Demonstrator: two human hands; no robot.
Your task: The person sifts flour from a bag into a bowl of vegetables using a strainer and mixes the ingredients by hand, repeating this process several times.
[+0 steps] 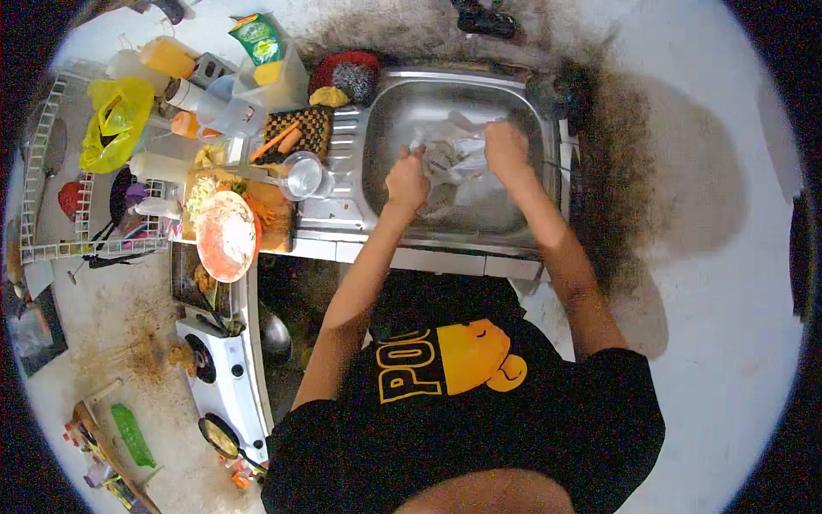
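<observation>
Both hands are over the metal sink (385,103). My left hand (408,181) is closed on one side of a thin, clear plastic bag (467,156), thumb side up. My right hand (508,154) is closed in a fist at the bag's other side. The bag hangs crumpled and shiny between them, above the basin floor. Something greyish shows in or behind it, too blurred to name.
Left of the sink stand a clear plastic cup (304,178), a reddish bowl (227,237) with white contents, and a cutting board (276,224) with shredded carrot. A scouring pad (353,80) lies behind. A white gas stove (224,377) stands lower left.
</observation>
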